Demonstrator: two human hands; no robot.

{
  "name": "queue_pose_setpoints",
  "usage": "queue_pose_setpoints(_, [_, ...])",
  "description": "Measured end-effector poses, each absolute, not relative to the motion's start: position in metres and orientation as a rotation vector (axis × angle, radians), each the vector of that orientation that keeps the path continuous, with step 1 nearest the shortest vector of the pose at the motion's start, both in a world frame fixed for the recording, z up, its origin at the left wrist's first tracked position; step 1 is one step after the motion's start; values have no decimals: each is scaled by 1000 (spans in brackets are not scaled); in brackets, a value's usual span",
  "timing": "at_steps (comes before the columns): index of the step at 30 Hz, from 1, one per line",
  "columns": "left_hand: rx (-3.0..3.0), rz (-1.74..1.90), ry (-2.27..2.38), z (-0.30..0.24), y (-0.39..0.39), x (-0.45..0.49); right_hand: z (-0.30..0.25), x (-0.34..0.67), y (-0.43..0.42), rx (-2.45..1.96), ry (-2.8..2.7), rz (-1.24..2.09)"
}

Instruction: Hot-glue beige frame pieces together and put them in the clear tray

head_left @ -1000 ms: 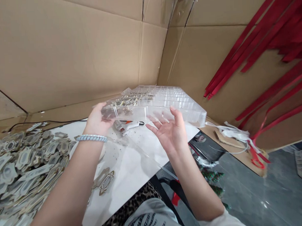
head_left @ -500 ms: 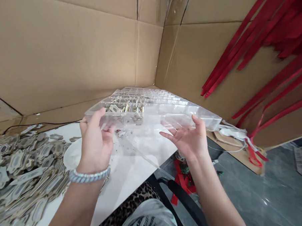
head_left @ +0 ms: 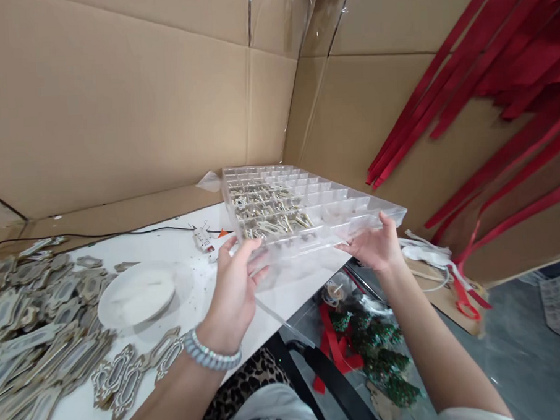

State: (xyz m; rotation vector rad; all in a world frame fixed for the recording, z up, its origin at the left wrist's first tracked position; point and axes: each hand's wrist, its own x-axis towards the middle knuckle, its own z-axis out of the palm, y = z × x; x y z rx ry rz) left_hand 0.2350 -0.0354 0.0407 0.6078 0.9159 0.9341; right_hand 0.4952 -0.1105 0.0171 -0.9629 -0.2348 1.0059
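Observation:
Both of my hands grip a clear plastic compartment tray by its near edge. My left hand has its thumb on the near left corner and its fingers underneath. At the near right, my right hand holds the tray the same way, thumb at the rim. Small metallic-looking pieces fill several compartments on the tray's left side; the right-hand compartments look bare. The tray sits over the back right part of the white table; whether its far end rests on something I cannot tell.
A white dish stands left of my left hand. Flat ornate frame-shaped pieces lie heaped at the left. Cardboard walls rise behind, with red ribbons on the right one. A black chair armrest and green decorations are below.
The tray has shifted right on its left side and swung, its near edge now lower. My left hand moved right and down with it, uncovering the white dish.

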Motion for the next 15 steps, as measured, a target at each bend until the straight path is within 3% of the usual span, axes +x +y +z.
queue_pose_setpoints(15, [615, 731, 954, 5, -58, 319, -12, 553, -81, -1066, 13, 921])
